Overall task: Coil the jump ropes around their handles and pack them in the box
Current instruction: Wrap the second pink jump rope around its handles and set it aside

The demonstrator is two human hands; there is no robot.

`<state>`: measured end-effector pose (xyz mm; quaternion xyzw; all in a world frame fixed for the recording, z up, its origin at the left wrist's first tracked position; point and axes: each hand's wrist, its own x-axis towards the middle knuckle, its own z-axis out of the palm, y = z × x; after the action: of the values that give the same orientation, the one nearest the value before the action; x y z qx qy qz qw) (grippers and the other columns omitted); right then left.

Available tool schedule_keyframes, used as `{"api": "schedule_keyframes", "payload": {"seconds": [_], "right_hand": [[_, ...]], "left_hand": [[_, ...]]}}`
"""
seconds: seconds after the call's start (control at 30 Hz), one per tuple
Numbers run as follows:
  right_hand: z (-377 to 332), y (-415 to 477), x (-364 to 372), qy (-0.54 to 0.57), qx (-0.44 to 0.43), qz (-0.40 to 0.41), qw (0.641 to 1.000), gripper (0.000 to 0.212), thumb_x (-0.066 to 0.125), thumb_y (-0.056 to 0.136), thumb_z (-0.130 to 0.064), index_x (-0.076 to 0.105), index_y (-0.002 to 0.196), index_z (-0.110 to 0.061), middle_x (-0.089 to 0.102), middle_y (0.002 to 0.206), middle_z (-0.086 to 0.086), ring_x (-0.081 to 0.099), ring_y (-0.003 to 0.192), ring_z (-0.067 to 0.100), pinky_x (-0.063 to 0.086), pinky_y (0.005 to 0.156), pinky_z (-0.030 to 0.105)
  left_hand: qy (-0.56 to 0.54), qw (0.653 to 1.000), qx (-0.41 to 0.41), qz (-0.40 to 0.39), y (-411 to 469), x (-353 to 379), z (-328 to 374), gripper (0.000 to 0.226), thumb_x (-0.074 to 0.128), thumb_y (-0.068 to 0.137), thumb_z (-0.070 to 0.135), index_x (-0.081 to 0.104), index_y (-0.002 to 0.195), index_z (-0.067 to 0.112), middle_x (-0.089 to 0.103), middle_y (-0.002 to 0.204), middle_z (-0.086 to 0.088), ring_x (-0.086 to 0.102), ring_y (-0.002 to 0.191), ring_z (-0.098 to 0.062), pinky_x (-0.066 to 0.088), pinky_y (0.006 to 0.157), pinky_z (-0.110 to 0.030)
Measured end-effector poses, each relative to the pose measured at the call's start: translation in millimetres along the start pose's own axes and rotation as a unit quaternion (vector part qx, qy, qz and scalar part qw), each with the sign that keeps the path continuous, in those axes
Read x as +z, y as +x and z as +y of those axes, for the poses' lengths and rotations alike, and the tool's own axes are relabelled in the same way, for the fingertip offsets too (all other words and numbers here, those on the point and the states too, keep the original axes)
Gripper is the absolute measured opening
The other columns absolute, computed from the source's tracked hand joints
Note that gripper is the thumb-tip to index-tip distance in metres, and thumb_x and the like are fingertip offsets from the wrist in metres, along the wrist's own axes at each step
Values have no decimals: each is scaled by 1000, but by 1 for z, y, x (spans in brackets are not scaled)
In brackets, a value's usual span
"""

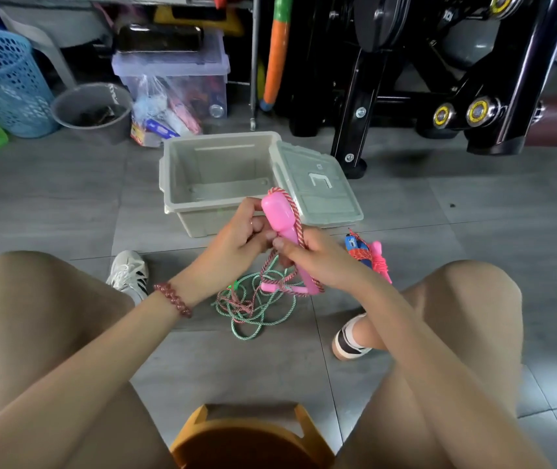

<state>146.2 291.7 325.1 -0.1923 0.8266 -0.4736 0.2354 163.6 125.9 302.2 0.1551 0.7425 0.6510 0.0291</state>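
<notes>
Cluttered storage corner
Grey tiled floor (50,198) spans the frame; blue mesh basket (2,82) upper left, grey bucket (94,111) and clear storage bin (175,71) beside it, black exercise machine (365,96) upper right, orange stool (253,441) bottom centre.

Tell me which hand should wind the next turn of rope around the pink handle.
Right. The pink-and-white rope runs down into the right hand, while the left hand grips the pink handle, so it is likely best kept steadying it.
</notes>
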Motion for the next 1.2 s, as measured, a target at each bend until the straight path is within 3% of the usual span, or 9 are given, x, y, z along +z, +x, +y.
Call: {"api": "schedule_keyframes", "payload": {"seconds": [0.07, 0.23, 0.37, 0.5, 0.63, 0.73, 0.83, 0.97, 1.2], "right_hand": [[0, 0, -3, -11, -11, 9, 1000, 24, 50, 98, -30, 64, 88, -13, 62, 75, 17, 57, 67, 22, 49, 70, 38], [-2, -2, -14, 188, -28, 84, 978, 23, 51, 94, -29, 57, 75, -16, 62, 64, -14, 60, 79, 14, 50, 80, 27], [-3, -7, -28, 394, -83, 106, 909, 27, 59, 82, -35, 52, 80, -9, 57, 65, -3, 60, 78, 24, 49, 88, 46], [0, -10, -42, 488, -106, 162, 851, 22, 54, 87, -28, 50, 85, -7, 51, 65, 1, 60, 72, 22, 53, 75, 37], [11, -7, -44, 145, -15, 248, 958, 6, 51, 98, -20, 46, 99, -18, 52, 72, -4, 55, 62, 3, 47, 62, 21], [14, -1, -38, 37, 13, 196, 980, 32, 53, 95, -27, 37, 122, -20, 53, 81, -14, 52, 68, 5, 45, 69, 31], [5, 0, -32, -40, 35, 110, 992, 7, 51, 96, -29, 49, 97, -22, 58, 75, 1, 48, 53, 1, 40, 59, 22], [-5, 0, -14, -36, 45, -27, 998, 31, 49, 97, -35, 58, 92, -7, 56, 80, 28, 49, 61, 17, 40, 57, 21], [-3, -6, -21, 112, 29, -21, 993, 32, 56, 88, -41, 57, 72, -13, 53, 58, -7, 55, 66, 14, 45, 74, 25]], "left_hand": [[-7, 1000, 7, 4, 2, 0, -2, 26, 44, 93, -1, 39, 104, 22, 56, 65, 8, 50, 63, -1, 40, 64, -15], [98, 995, -3, -12, 2, -13, -32, 13, 42, 93, 19, 49, 92, 30, 47, 64, 13, 43, 62, -6, 39, 61, -24], [240, 963, -106, -60, -14, -24, -85, 20, 35, 94, 30, 50, 82, 33, 56, 73, 7, 58, 71, -17, 50, 71, -40], [315, 922, -202, -101, -42, -41, -129, 31, 38, 101, 19, 52, 75, 28, 60, 69, 8, 61, 69, 2, 48, 74, -31], [350, 905, -237, -41, -36, -49, -127, 14, 40, 100, 18, 53, 101, 21, 58, 71, -3, 52, 56, -15, 43, 62, -31], [299, 938, -171, 36, -12, -38, -91, 4, 47, 97, 17, 48, 100, 14, 59, 73, -4, 54, 61, -18, 46, 61, -32], [166, 977, -122, 56, 4, -21, -46, 7, 51, 95, 9, 50, 90, 13, 55, 66, 0, 48, 55, -1, 39, 54, -16], [77, 995, -58, -2, 5, -5, -11, 10, 46, 95, 0, 49, 91, 8, 44, 60, 2, 39, 52, -1, 34, 51, -15], [53, 998, -19, -36, 4, -9, -12, 5, 52, 90, 19, 48, 87, 18, 46, 60, 6, 39, 57, -12, 33, 53, -28]]}}
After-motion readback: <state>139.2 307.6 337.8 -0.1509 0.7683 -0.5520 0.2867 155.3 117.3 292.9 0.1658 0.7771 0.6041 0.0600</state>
